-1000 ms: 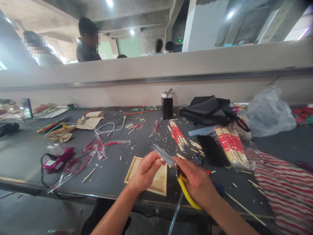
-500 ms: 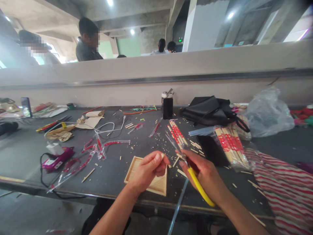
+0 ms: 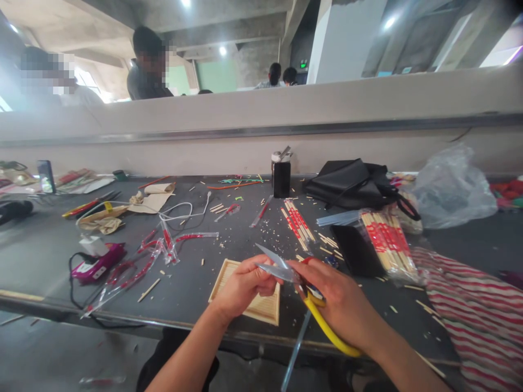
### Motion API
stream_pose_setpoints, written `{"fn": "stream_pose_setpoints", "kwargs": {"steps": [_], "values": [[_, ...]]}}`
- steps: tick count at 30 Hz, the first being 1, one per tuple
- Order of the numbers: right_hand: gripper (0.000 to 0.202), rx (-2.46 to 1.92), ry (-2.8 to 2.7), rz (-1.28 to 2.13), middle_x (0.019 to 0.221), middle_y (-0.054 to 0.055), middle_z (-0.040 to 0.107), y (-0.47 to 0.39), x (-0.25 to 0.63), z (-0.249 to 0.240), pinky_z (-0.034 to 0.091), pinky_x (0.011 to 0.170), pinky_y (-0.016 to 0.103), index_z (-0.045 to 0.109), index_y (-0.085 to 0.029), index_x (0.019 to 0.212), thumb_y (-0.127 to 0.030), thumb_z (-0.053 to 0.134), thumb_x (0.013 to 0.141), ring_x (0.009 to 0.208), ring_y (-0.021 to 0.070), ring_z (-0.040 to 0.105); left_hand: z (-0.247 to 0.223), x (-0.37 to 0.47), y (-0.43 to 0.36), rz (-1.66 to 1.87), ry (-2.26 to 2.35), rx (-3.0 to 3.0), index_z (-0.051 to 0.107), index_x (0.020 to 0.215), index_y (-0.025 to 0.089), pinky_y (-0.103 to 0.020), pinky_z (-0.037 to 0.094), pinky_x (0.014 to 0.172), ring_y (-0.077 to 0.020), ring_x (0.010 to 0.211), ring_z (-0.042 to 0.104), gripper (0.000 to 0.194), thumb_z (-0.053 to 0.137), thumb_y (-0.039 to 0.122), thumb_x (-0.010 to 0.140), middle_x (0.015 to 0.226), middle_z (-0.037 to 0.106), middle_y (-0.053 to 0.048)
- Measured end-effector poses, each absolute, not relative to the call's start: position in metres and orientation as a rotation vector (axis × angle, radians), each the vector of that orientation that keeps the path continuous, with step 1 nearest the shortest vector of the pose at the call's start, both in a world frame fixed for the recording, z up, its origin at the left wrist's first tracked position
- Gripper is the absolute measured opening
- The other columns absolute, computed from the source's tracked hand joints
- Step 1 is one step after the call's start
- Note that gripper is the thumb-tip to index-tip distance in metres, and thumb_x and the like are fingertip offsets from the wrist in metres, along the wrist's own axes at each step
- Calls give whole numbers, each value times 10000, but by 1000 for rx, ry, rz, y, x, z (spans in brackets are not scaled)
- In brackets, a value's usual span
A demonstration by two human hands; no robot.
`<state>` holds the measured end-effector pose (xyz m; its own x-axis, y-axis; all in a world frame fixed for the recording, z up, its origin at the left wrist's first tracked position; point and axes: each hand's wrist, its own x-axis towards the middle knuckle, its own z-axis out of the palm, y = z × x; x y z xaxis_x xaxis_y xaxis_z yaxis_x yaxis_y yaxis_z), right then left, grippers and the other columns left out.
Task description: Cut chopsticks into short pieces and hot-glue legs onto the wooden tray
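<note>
My right hand [image 3: 337, 296] grips yellow-handled scissors [image 3: 281, 270], their blades parted and pointing left across the fingertips of my left hand [image 3: 245, 286]. The fingers of that left hand are pinched together. The short pale stick between them is mostly hidden behind the blades now. Below and behind the left hand lies a shallow tray made of wooden sticks [image 3: 261, 316], partly covered by the hand and wrist.
Beyond my hands lie red-wrapped sticks [image 3: 298, 226] and loose stick offcuts. To the right are a phone [image 3: 353, 250], bagged sticks [image 3: 388, 242], a black bag [image 3: 351, 185] and striped cloth [image 3: 457, 310]. Red-and-clear plastic wrappers [image 3: 151, 256] and a purple box [image 3: 100, 264] lie left.
The scissors have swung left and down from pointing away, and their blades have opened around the left fingertips. My left hand has stayed almost in place, still pinching.
</note>
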<state>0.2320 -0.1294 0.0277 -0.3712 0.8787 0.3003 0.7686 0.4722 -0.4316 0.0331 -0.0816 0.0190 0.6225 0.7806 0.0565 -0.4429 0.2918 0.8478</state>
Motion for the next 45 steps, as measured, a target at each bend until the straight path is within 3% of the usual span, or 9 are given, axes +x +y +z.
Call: {"fn": "stream_pose_setpoints", "kwargs": {"steps": [8,24,29,35,41,45], "values": [[482,-1325,-2242,388,920,36,563,-131,229,31,491,773,338,485,-243,1280,-69,500,831,851,195,574,16,28,-81,809,421,1054,578,692,121,-247,224,519,-69,507,318,237,667,327,770,583,451,19],[500,-1265,-2235,247,897,56,639,-130,231,21,542,751,333,532,-199,1239,-34,448,774,792,193,631,15,23,-81,843,507,1183,608,721,117,-255,265,544,-88,535,370,341,608,442,824,584,469,7],[388,-1283,-2056,144,966,52,679,-124,238,16,547,722,279,559,-218,1201,-107,494,835,806,176,662,23,27,-83,882,437,1111,595,760,125,-251,285,551,-92,532,380,293,567,397,863,559,415,28],[279,-1383,-1756,139,868,31,702,-114,240,15,533,619,230,598,-185,1150,-279,531,895,632,140,649,29,34,-82,1036,359,976,564,876,155,-247,344,630,-112,625,491,158,543,311,887,672,551,-15],[335,-1321,-1869,156,1043,56,694,-115,232,13,552,760,280,578,-223,1200,-195,536,869,859,190,677,29,31,-78,1033,402,946,557,892,169,-202,332,552,-79,570,502,148,610,301,853,691,585,-4],[395,-1373,-2018,178,1084,54,664,-118,229,15,547,782,316,551,-249,1233,-137,501,857,889,196,660,26,31,-77,1059,435,986,577,880,164,-196,342,532,-72,552,497,149,635,294,838,692,611,-5]]}}
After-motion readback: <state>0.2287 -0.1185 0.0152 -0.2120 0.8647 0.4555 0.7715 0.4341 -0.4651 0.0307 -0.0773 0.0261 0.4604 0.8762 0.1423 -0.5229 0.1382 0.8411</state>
